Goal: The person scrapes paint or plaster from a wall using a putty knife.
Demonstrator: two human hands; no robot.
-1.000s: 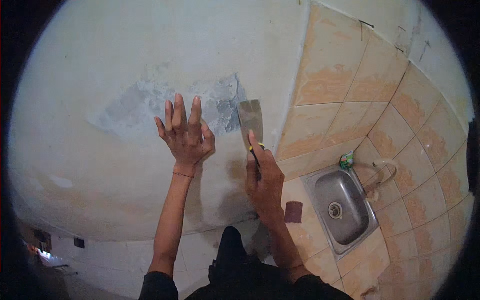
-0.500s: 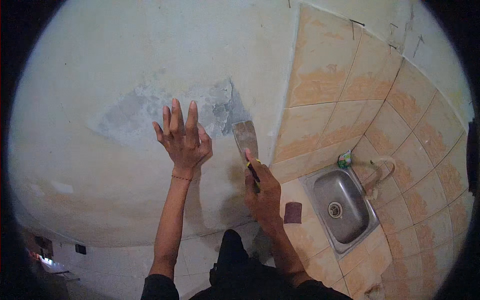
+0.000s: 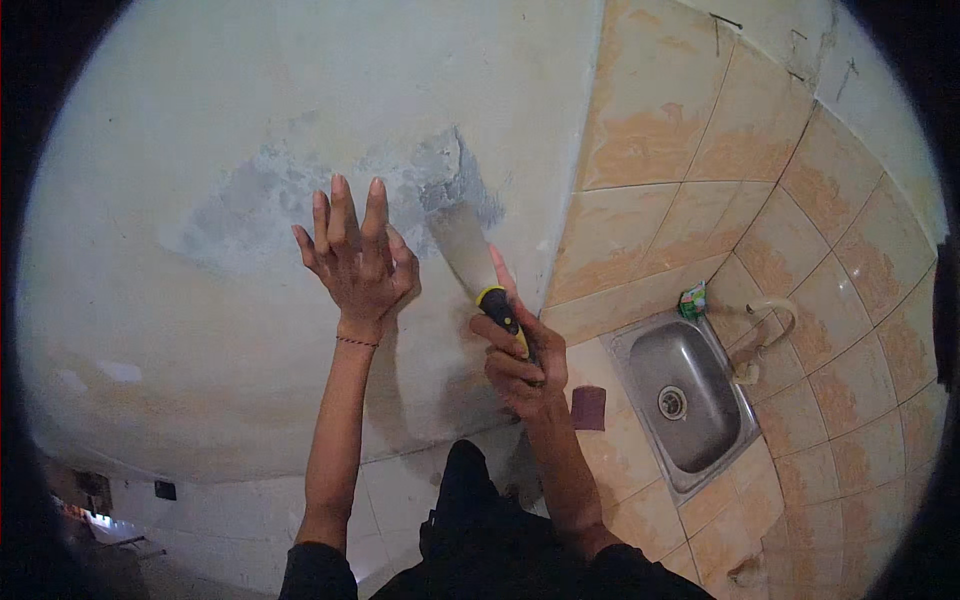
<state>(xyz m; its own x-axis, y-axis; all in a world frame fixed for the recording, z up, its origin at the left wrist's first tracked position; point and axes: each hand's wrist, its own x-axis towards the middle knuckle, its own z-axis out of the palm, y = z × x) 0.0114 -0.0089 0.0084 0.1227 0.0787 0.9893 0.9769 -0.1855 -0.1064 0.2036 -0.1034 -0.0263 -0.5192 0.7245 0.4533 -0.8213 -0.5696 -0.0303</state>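
My right hand is wrapped round the black and yellow handle of a putty knife, its index finger stretched along toward the blade. The wide metal blade points up and left, its tip at the lower edge of a bare grey patch on the pale wall. Flaked, cracked edges show in the patch just above the blade. My left hand rests with fingers spread over the middle of the patch, holding nothing. A thin striped band circles the left wrist.
To the right, a steel sink is set in a tiled counter, with a tap and a green packet beside it. A dark reddish sheet lies on the counter. Orange-patterned tiles cover the adjoining wall.
The putty knife has moved left and up, its blade now tilted further left. My right hand's grip on the handle shows more plainly. The left hand stays spread on the patch.
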